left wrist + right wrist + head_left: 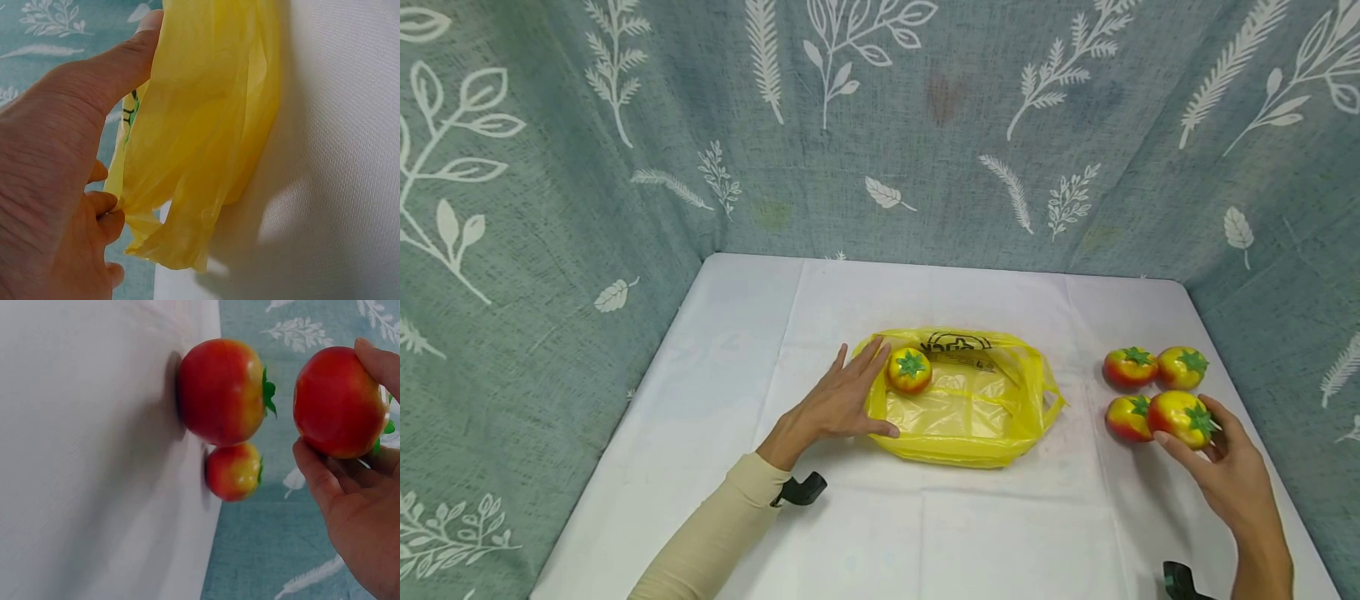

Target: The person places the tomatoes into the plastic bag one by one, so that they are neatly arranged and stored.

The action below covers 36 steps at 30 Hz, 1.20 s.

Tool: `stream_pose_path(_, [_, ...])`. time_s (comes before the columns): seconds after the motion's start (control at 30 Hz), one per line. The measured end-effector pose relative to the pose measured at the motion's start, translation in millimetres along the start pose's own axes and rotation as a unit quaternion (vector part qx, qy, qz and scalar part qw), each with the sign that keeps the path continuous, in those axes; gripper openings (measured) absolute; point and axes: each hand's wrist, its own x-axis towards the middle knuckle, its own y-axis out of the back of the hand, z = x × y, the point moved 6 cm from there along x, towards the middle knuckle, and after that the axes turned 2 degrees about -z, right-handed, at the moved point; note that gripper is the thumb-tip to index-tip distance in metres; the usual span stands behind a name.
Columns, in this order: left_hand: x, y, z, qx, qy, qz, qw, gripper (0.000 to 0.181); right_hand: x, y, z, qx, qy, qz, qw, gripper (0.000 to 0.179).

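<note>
In the head view a yellow plastic bag (955, 450) lies on the table with its mouth spread upward. One red-and-yellow toy tomato (910, 372) with a green star-shaped top sits inside its left end. My left hand (842, 400) rests at the bag's left rim, fingers fairly straight and thumb along the front edge; in the left wrist view the thumb touches the yellow plastic (206, 94). On the right, my right hand (1232, 467) grips another toy tomato (1180, 419) between thumb and fingers. The right wrist view shows this held tomato (340, 403) raised off the table.
Three more toy tomatoes stand near the table's right edge: one at back left (1129, 367), one at back right (1182, 367), and one in front (1127, 418), partly behind the held one. White cloth (1000, 533) covers the table. A grey-green leaf-patterned curtain (940, 167) surrounds it.
</note>
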Motion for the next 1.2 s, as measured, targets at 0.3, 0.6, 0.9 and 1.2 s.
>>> stream_pose_path(0.3, [-0.9, 0.3, 0.3, -0.002, 0.000, 0.004, 1.0000, 0.131, 4.5, -3.4, -16.9, -0.002, 0.041, -0.007, 0.9991, 0.091])
stream_pose_path(0.6, [-0.9, -1.6, -1.0, 0.002, 0.003, 0.000, 1.0000, 0.131, 9.4, -10.1, -27.9, 0.004, 0.052, -0.015, 0.9985, 0.089])
stream_pose_path(0.9, [-0.7, -1.7, -1.4, 0.003, 0.002, 0.000, 1.0000, 0.131, 13.9, -15.8, -44.9, 0.017, 0.099, -0.017, 0.9948, 0.086])
stream_pose_path(1.2, [-1.5, -1.1, -1.4, 0.001, 0.004, -0.001, 1.0000, 0.131, 16.3, -22.7, -59.4, 0.028, 0.105, -0.038, 0.9933, 0.089])
